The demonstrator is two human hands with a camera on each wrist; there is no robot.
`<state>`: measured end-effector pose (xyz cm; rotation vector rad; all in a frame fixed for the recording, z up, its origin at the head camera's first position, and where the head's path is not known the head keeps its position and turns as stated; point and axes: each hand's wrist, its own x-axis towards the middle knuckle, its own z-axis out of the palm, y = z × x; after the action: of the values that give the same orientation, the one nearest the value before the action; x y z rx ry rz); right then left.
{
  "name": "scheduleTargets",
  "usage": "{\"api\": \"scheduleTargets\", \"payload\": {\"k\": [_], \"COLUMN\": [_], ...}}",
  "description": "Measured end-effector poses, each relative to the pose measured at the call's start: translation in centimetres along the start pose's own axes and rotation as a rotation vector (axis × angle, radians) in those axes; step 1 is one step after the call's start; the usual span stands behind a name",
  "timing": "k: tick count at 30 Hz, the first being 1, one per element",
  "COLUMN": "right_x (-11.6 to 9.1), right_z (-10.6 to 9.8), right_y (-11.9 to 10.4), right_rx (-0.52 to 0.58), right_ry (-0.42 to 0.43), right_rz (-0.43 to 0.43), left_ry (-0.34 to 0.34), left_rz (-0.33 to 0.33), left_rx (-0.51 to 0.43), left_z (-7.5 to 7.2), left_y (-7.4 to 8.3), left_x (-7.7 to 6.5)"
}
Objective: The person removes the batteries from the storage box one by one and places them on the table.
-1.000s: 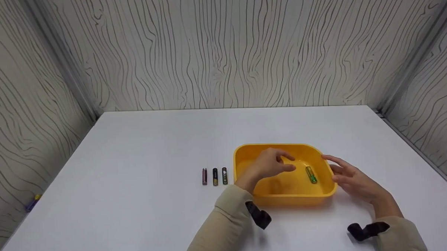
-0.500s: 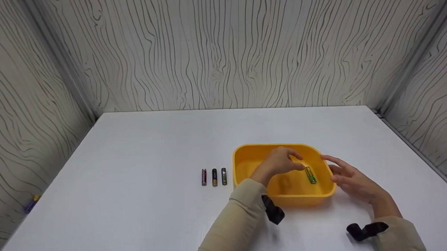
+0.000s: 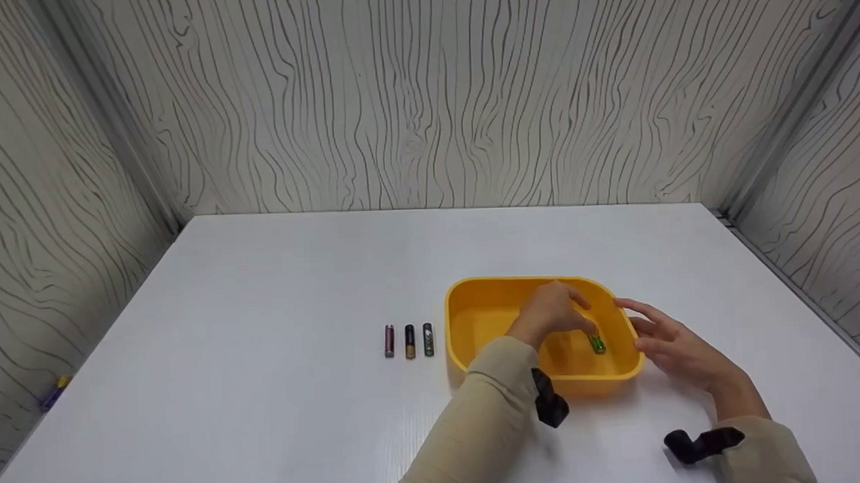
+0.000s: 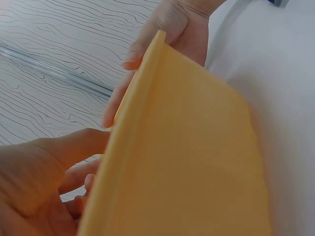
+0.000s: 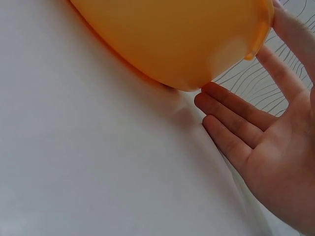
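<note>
My left hand [image 3: 552, 310] reaches down inside a yellow plastic bin [image 3: 542, 378], thumb and index finger apart. Its thumb covers the upper end of a green battery [image 3: 597, 345] lying on the bin floor; whether it touches the battery is unclear. In the left wrist view, the bin's wall [image 4: 192, 147] hides part of this hand [image 4: 29, 172]. At the bin's right end, my right hand [image 3: 680, 347] rests its fingers against the outer wall and rim. The right wrist view shows that hand [image 5: 275, 132] with its fingers mostly straight, several near the bin's underside [image 5: 187, 54].
Left of the bin, a reddish battery [image 3: 389, 341], a black-and-gold battery [image 3: 410, 341] and a dark battery [image 3: 428, 339] lie side by side on the white table [image 3: 262, 362]. A purple-and-yellow object [image 3: 55, 392] sits at the left table edge. Patterned panels [image 3: 411, 99] enclose the table.
My left hand has moved right and lower within the bin to the green battery, whose upper end is now covered. The right hand has stayed at the bin's right end.
</note>
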<state>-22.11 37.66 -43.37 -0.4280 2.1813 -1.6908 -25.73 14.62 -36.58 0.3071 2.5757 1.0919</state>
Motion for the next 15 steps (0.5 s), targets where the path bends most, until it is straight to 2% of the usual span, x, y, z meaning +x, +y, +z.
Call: {"api": "scheduleTargets", "payload": {"k": [5,10,15], "right_x": [-0.2,-0.3,-0.1], "right_z": [-0.1,-0.2,-0.1], "right_y": [0.0,0.0,0.0], "right_rx": [0.0,0.001,-0.01], "right_ry": [-0.005,-0.004,-0.009], "right_rz": [0.01,-0.006,-0.013], "left_ry": [-0.002,0.006,0.007], "left_rz": [-0.084,-0.125,-0.191], "left_rx": [-0.048,-0.037,-0.089], "left_z": [1.1,1.8,2.2], "left_y": [0.3,0.6,0.8], "left_x": [0.1,0.3,0.2]}}
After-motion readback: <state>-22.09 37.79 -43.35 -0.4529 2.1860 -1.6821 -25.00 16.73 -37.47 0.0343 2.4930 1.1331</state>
